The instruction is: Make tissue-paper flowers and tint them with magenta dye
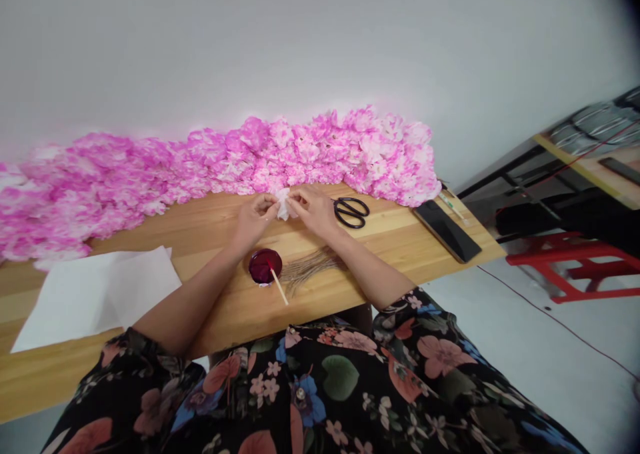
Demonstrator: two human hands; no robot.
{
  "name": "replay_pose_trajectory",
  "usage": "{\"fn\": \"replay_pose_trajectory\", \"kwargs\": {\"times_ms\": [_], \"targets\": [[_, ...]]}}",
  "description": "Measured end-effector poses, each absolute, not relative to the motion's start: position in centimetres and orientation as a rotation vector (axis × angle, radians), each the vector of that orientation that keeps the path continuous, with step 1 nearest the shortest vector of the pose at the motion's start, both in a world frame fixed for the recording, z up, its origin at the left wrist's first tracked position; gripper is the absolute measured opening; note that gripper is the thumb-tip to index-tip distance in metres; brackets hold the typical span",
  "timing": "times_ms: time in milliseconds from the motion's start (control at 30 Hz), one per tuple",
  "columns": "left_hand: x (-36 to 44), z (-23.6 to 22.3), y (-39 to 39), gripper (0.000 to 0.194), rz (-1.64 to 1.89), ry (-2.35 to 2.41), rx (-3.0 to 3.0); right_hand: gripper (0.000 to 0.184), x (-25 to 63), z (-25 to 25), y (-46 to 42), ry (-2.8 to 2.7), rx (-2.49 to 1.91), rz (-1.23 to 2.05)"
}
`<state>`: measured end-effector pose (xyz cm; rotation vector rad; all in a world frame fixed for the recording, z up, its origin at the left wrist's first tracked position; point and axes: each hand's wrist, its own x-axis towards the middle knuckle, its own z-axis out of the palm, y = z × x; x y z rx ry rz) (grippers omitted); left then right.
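Observation:
Between my two hands, over the wooden table, is a small white paper flower (pixel 283 205). My left hand (pixel 255 219) pinches its left side with thumb and forefinger. On the other side my right hand (pixel 315 211) grips it with bent fingers. Just right of that hand lie scissors (pixel 352 212) with black handles; their blades are hidden behind the hand. Below my hands stands a round dish of dark red liquid (pixel 260 269), with a thin wooden stick (pixel 279 287) leaning out of it. A bundle of thin wires (pixel 313 267) lies partly under my right forearm.
A long heap of pink and white paper flowers (pixel 225 157) lines the back of the table (pixel 390 241) along the wall. White paper sheets (pixel 100 294) lie at left. A phone (pixel 447 231) rests at the right end, and a red stool (pixel 575 264) stands beyond it.

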<state>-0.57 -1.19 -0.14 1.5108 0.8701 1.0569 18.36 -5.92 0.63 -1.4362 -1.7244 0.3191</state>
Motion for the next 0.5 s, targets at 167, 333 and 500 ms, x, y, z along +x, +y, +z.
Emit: {"fn": "replay_pose_trajectory", "kwargs": {"times_ms": [167, 333, 500], "targets": [[-0.7, 0.0, -1.3, 0.031, 1.067, 0.889, 1.594, 0.016, 17.5, 0.8, -6.4, -1.794, -1.391, 0.293], [-0.8, -0.3, -0.6, 0.033, 1.074, 0.894, 1.532, 0.015, 17.5, 0.4, -6.1, -1.577, -1.388, 0.463], [-0.9, -0.6, -0.1, 0.036, 1.073, 0.874, 1.387, 0.022, 18.1, -0.2, -5.2, -1.257, -1.341, 0.790]]}}
